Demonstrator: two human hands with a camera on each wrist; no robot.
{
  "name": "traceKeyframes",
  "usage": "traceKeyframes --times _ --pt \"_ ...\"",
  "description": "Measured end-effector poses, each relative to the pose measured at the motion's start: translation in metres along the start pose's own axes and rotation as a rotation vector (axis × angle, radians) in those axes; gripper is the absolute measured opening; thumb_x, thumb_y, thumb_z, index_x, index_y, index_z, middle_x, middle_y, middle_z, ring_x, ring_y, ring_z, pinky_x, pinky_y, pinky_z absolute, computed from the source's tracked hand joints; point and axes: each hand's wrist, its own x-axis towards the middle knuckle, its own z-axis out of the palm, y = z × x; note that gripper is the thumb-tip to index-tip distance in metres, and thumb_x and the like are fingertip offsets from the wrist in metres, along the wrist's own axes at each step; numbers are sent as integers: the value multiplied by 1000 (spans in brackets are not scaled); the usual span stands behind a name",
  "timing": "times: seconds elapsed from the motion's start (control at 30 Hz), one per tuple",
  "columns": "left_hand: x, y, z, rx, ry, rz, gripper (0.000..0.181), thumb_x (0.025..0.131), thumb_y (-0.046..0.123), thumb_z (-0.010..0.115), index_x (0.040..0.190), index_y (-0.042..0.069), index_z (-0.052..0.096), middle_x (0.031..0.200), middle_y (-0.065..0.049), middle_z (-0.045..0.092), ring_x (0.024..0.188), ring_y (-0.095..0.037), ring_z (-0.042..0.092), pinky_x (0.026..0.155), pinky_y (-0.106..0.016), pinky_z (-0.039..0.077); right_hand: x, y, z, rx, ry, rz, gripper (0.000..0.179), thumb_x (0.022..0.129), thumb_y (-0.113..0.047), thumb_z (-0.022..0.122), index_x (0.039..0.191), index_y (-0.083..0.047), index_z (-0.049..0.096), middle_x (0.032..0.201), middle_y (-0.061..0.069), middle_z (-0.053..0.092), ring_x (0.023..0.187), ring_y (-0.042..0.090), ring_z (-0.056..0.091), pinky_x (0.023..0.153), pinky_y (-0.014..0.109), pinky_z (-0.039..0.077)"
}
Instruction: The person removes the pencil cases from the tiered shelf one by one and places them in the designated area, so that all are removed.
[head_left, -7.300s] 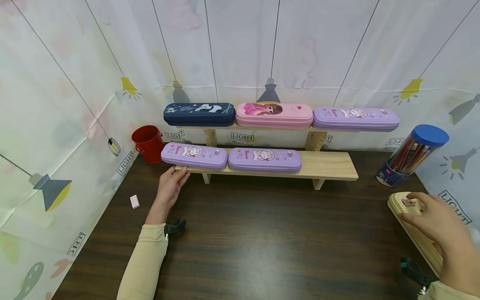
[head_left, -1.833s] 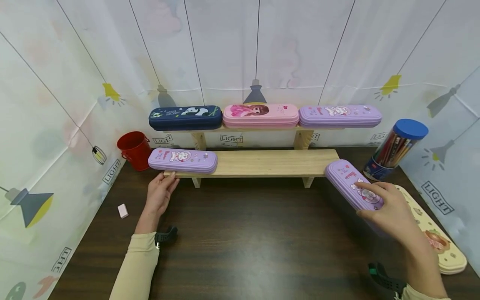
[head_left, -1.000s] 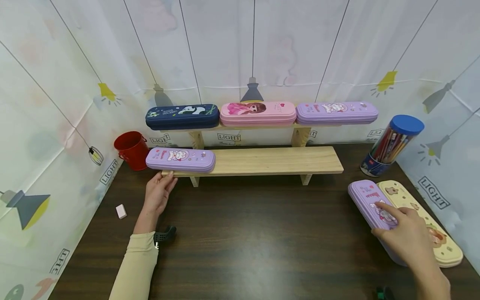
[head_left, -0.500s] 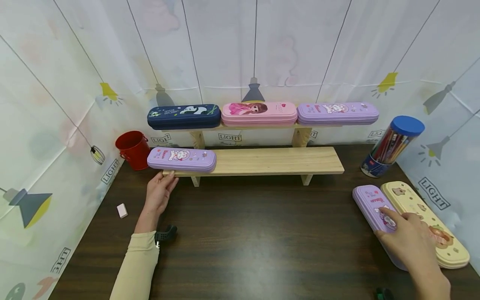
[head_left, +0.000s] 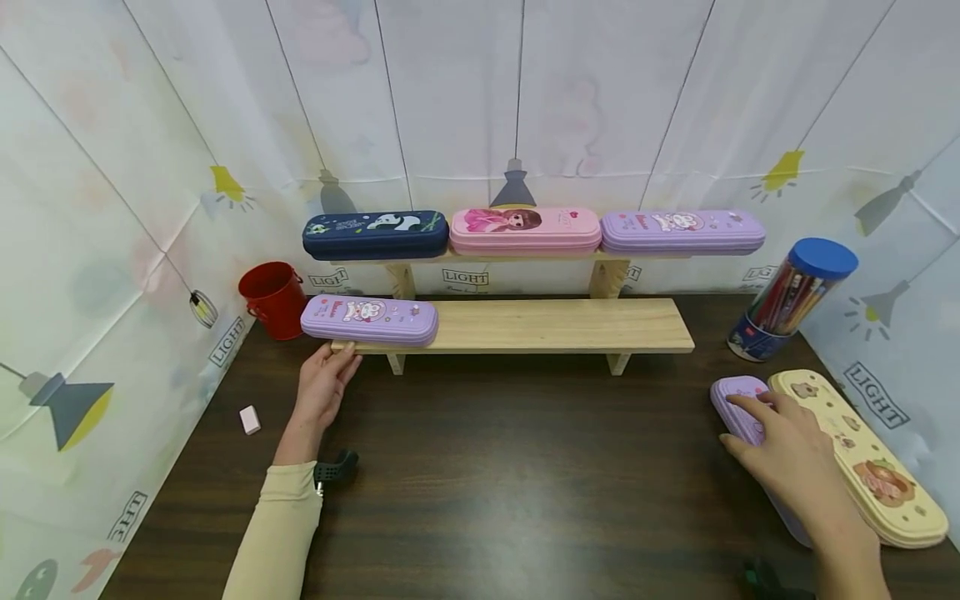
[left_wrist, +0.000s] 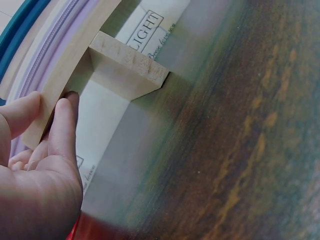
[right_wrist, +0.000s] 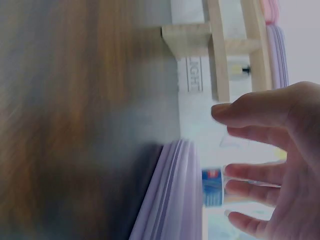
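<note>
My left hand (head_left: 324, 385) pinches the left end of the lower board of a two-tier wooden shelf (head_left: 562, 325). The left wrist view shows its thumb on the board's edge and fingers underneath. Just above that hand lies a purple pencil case (head_left: 369, 320) with a cartoon print. At the right, my right hand (head_left: 787, 454) hovers over another purple pencil case (head_left: 738, 408), fingers spread and apart from it in the right wrist view. That case lies on the table, partly hidden by the hand, alongside a cream pencil case (head_left: 855, 450).
On the upper tier sit a navy panda pencil case (head_left: 375, 236), a pink one (head_left: 525, 233) and a purple one (head_left: 682, 233). A red bucket (head_left: 273, 302) stands left of the shelf, a blue-lidded pencil tub (head_left: 791, 296) right. A small pale block (head_left: 250, 420) lies at the left.
The second purple pencil case has gone from the lower board to the table beside the cream one. My right hand has let go and lifted off it. My left hand keeps its hold.
</note>
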Motion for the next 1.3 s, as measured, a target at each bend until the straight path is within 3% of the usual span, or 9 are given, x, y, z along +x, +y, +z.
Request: traceKeyframes --times 0.27,0.53,0.7,0.97,1.3 --pt "2 0 0 -12 14 -8 39 99 10 59 136 4 47 116 2 67 104 -3 68 108 -33 42 35 -41 3 66 116 -242 54 77 -19 81 127 -7 63 131 31 50 113 54 47 88 72 39" --pt "1 0 -3 0 25 -1 40 99 11 60 137 4 47 116 2 66 105 -3 68 108 -33 43 56 -93 10 164 167 -391 53 77 -17 82 127 -11 65 132 27 54 118 50 50 89 72 41" --pt "1 1 -1 -11 16 -13 43 99 10 59 139 2 45 117 1 66 105 -3 68 106 -31 46 62 -121 18 188 145 -445 54 78 -16 82 128 -11 64 135 26 54 125 47 48 97 72 40" --pt "1 3 -3 -17 18 -20 42 99 10 59 138 3 45 117 1 65 105 -3 68 105 -28 48 80 -157 33 208 45 -487 55 83 -20 78 135 -13 60 142 23 49 132 45 44 106 70 36" --pt "4 -3 -2 -12 25 3 35 99 11 60 132 5 49 115 1 66 103 -3 69 104 -29 47 93 -198 48 240 19 -535 56 84 -26 78 136 -17 60 145 19 49 137 41 41 113 66 33"
